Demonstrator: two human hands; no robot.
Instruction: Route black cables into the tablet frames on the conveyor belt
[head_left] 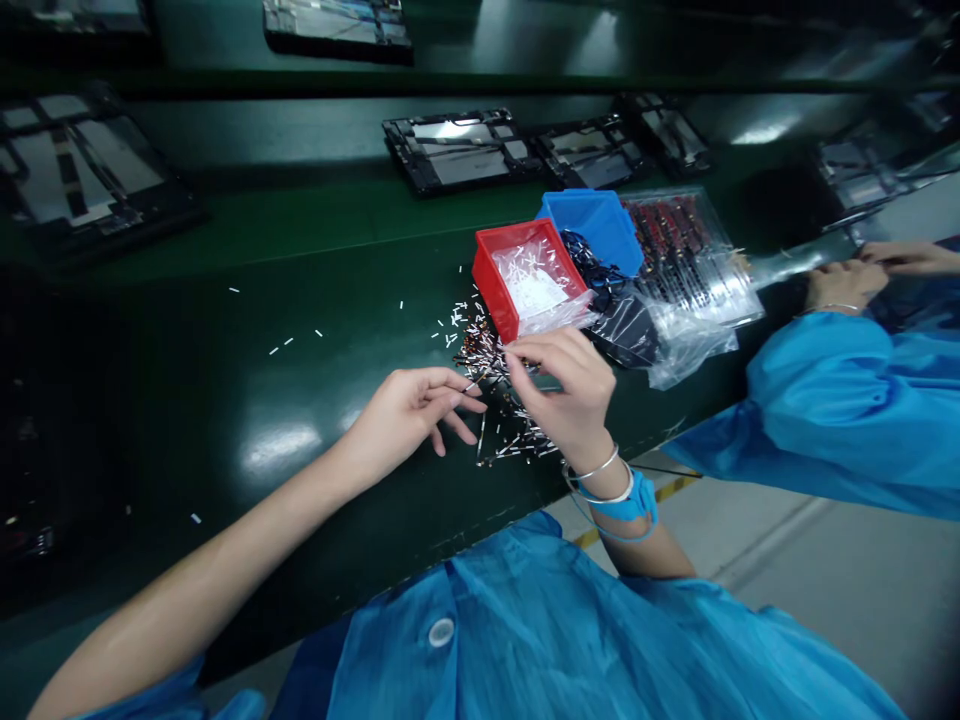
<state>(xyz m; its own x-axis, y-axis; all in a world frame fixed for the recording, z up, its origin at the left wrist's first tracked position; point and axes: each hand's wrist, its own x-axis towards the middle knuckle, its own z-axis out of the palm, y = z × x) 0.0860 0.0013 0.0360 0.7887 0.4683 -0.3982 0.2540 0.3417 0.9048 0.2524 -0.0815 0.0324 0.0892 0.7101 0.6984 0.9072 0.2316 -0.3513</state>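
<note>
My left hand [416, 410] is closed in a pinch at thumb and forefinger, its other fingers loosely spread. A thin, short dark part with a pale section [472, 386] sticks out of that pinch. My right hand [566, 380] hovers just to the right, thumb and forefinger pressed together; whatever is between them is too small to make out. Beneath and behind both hands lies a loose pile of thin dark parts with white and orange bits [480, 345]. Close behind my right hand stands a red bin [495, 290] lined with a clear bag, holding many tiny white pieces.
A blue bin [600, 215] with black cables adjoins the red one. Right of it are a clear tray [694, 250] of parts in rows and a plastic bag [686, 345]. Opened device assemblies [461, 150] line the back. A co-worker's hands [847, 280] work at the right.
</note>
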